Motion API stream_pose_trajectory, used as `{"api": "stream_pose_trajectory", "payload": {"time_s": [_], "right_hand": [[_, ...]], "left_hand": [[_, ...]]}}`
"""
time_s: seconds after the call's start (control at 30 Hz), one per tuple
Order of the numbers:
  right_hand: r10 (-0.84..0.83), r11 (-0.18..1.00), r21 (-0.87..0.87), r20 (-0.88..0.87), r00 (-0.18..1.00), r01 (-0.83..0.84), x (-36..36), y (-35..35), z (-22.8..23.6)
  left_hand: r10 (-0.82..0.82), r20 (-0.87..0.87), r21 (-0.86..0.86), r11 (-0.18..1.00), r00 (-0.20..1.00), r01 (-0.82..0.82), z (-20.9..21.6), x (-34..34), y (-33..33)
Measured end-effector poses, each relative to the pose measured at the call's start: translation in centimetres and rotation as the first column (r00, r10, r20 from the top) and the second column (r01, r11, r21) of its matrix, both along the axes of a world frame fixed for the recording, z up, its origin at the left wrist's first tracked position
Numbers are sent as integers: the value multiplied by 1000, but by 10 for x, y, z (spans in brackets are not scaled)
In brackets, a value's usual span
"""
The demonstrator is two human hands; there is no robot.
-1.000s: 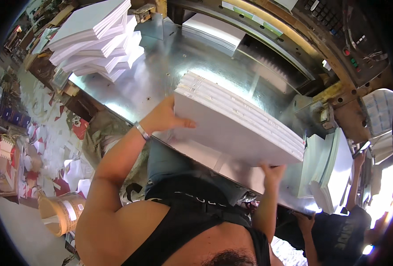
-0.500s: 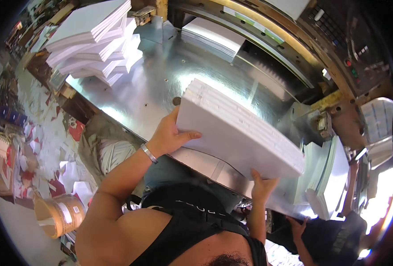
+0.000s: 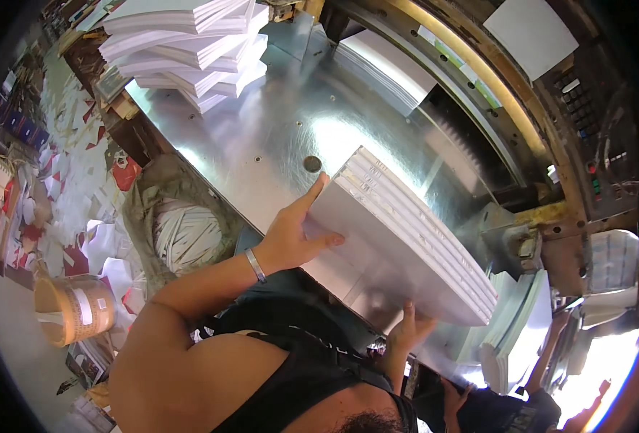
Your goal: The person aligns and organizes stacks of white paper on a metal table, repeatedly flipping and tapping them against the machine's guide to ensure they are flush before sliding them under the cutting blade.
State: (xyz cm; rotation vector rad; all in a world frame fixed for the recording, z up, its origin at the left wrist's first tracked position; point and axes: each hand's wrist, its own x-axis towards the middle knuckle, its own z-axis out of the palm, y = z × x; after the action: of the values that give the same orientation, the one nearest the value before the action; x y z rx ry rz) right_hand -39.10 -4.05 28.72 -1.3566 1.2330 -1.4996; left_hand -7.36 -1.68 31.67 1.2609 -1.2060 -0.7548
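We see the wide metal table (image 3: 225, 144) and, at its far left, a crisscrossed paper pile (image 3: 186, 40), well apart from our hands. The white stack (image 3: 399, 252) is tilted on edge over the table's near side; since half a second ago, it slants more steeply across our view. We cannot tell whether its bottom touches metal. Our left hand (image 3: 298, 231) grasps the left end, thumb against the near face; our right hand (image 3: 409, 328) grips the lower edge, thumb raised. Neither lets go, so we judge handling is unfinished. A round dark spot (image 3: 312, 164), hidden a second ago, now shows whole.
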Motion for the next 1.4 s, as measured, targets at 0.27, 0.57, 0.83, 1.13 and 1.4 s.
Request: {"api": "stream_pose_trajectory", "payload": {"time_s": [0.27,0.57,0.83,1.13,1.4], "right_hand": [[-2,1000,20,-14,1000,2,-5,2,-8],[44,952,307,-94,995,-13,-5,-8,10],[53,989,130,108,993,-67,2,-4,-2],[-23,996,76,-204,979,39,-15,3,-42],[0,983,179,178,984,-32,-4,3,-15]], "left_hand": [[-45,28,-7,999,999,45,2,0,0],[-61,258,-51,996,964,77,-16,19,-17],[-7,-164,23,1000,986,11,-24,-5,-11],[-35,-67,89,995,997,41,-35,3,-8],[-29,-114,84,996,993,39,-44,7,-12]]}}
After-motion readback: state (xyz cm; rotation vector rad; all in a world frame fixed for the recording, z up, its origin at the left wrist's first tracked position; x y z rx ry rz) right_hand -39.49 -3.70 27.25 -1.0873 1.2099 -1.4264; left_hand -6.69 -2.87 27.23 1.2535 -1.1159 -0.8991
